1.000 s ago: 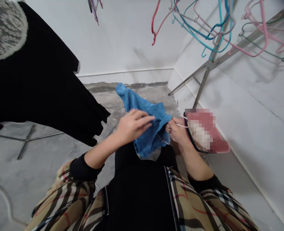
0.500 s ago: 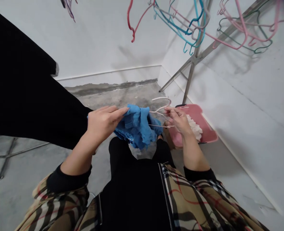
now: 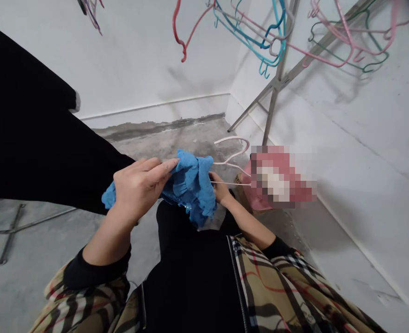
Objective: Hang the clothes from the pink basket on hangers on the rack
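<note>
A blue garment [image 3: 193,185] with a ruffled edge hangs bunched in front of my legs. My left hand [image 3: 138,182] pinches its upper left part between thumb and fingers, and a bit of blue cloth shows beyond the wrist. A pale pink clothes hanger [image 3: 237,150] sits partly inside the garment; its hook and right end stick out of the cloth to the right. My right hand [image 3: 221,188] is at the garment's right edge, below the hook, fingers curled at the cloth and partly hidden behind it.
A pink basket [image 3: 258,201], partly pixelated, stands on the floor at right with something whitish inside. Blue hangers [image 3: 246,34], a red hanger [image 3: 179,32] and several others hang above from a metal rack [image 3: 271,108]. Black clothing [image 3: 34,129] hangs at left.
My right hand has let go of the hanger near its hook and moved left and down to the garment's edge. My left hand has shifted slightly left with the cloth.
</note>
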The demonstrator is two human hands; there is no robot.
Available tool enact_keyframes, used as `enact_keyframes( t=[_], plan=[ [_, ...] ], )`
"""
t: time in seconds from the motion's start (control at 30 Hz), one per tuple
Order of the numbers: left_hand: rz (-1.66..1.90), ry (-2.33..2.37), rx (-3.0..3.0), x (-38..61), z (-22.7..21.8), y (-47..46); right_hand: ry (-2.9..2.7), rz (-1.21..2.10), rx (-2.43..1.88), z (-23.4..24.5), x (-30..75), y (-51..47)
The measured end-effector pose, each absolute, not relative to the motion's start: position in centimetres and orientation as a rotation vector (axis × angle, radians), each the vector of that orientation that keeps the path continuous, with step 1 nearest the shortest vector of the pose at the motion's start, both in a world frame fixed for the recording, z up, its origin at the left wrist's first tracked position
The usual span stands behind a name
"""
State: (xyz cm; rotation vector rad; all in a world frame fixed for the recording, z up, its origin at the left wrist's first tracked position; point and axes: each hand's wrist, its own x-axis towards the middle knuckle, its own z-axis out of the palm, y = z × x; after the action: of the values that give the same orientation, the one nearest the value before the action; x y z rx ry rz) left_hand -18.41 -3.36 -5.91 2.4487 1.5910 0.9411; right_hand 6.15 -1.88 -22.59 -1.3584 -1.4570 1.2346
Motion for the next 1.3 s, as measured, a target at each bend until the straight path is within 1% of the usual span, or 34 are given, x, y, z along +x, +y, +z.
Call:
enact_keyframes(
  t=[0.13,0.27,0.4,0.53,0.7,0.83,0.93,1.07,1.23,1.3],
  plan=[
    [1.012,1.576,2.418,-18.9,-6.1,-3.6,-1.406,1.207,-1.373,-22.0,6.5,-0.7],
    [1.12,1.674,2.374,-21.2,-6.9,-3.0,-1.345,1.183,-1.379,-22.2,9.4,-0.2],
    [1.091,1.782,2.332,-23.3,-8.5,-1.7,-1.067,1.242,-1.27,-22.5,12.8,0.2],
    [1.033,1.844,2.338,-24.2,-9.8,-1.0,-0.924,1.209,-1.267,-21.0,14.6,0.5],
    [0.957,1.872,2.449,-24.0,-10.9,-1.1,-1.034,1.003,-1.439,-17.3,14.5,0.4],
    [0.889,1.992,2.46,-23.6,-11.5,-1.2,-1.173,0.905,-1.453,-15.3,13.9,-0.2],
    [0.934,2.068,2.327,-23.2,-11.4,-1.2,-1.366,0.887,-1.397,-14.4,13.8,-0.8],
    [1.028,2.04,2.168,-22.8,-10.9,-1.2,-1.598,0.858,-1.332,-13.1,14.0,-1.2],
    [0.999,1.965,2.298,-22.4,-11.5,-1.1,-1.59,0.671,-1.389,-11.4,13.4,-1.1],
    [0.983,1.948,2.341,-22.3,-11.9,-1.0,-1.57,0.643,-1.398,-10.6,12.5,-1.9]
  ],
)
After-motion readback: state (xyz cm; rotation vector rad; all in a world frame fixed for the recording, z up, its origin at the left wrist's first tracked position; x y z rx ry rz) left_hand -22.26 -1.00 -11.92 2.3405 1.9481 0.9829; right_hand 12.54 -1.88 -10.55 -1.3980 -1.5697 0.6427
